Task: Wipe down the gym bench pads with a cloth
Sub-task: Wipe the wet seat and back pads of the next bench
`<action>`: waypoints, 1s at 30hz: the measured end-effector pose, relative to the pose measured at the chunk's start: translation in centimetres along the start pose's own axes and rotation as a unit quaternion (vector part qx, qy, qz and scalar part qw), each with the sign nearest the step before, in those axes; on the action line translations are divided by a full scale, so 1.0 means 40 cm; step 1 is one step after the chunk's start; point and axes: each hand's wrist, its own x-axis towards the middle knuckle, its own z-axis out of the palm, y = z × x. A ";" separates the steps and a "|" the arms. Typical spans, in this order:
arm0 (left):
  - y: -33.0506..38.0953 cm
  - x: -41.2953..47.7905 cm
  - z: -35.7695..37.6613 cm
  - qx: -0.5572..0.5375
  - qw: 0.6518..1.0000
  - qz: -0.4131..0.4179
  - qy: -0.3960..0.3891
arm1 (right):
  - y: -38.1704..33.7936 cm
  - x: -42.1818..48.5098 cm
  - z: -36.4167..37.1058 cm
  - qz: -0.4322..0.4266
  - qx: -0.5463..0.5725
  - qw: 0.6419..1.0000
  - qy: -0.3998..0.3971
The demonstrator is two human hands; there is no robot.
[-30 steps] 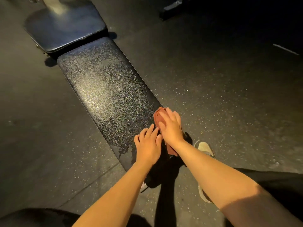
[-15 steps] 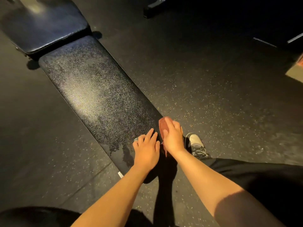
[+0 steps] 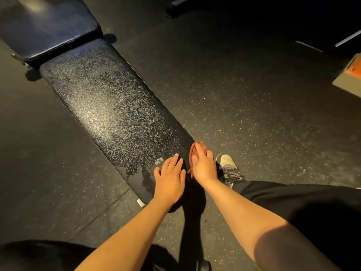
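Observation:
A long black bench pad (image 3: 109, 106) runs from upper left to the lower middle, its surface speckled with wet sheen. A second, squarer black pad (image 3: 48, 22) sits beyond it at top left. My right hand (image 3: 203, 165) presses a reddish-brown cloth (image 3: 195, 148) against the pad's right side edge near its near end, fingers straight over the cloth. Flat on the pad top just left of it rests my left hand (image 3: 171, 178), fingers spread and holding nothing. Most of the cloth is hidden under my right hand.
Dark speckled rubber floor (image 3: 244, 104) surrounds the bench. My right foot in a pale sneaker (image 3: 227, 166) stands beside the pad. An orange and tan box (image 3: 349, 75) sits at the right edge. Dark equipment bases (image 3: 179, 5) lie at the top.
My right hand has slid the cloth from the pad top over onto its right side edge. The left hand stays flat on the pad. The view has shifted right.

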 end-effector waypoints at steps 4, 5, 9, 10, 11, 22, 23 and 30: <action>-0.011 -0.032 0.008 0.003 1.000 0.002 -0.014 | 0.012 -0.042 0.015 0.031 0.003 1.000 0.003; -0.012 -0.036 0.011 0.006 1.000 0.005 -0.020 | 0.015 -0.060 0.024 0.037 0.010 0.999 0.001; -0.010 -0.033 0.015 -0.018 1.000 0.003 -0.022 | 0.016 -0.137 0.061 0.025 0.030 0.999 -0.023; -0.013 -0.033 0.016 -0.026 0.999 0.002 -0.020 | 0.018 -0.142 0.060 0.021 0.041 0.999 -0.025; -0.017 -0.035 0.017 -0.033 0.999 0.003 -0.019 | 0.019 -0.139 0.053 0.017 0.048 0.998 -0.022; -0.043 -0.057 0.013 -0.105 0.994 0.008 -0.004 | -0.007 -0.072 0.021 0.009 0.030 0.999 0.007; -0.043 -0.058 0.013 -0.115 0.993 0.005 -0.002 | -0.005 -0.086 0.028 0.011 0.022 1.000 0.008; -0.030 -0.064 0.028 -0.116 0.993 -0.003 0.014 | 0.019 -0.191 0.072 0.018 0.122 0.991 -0.052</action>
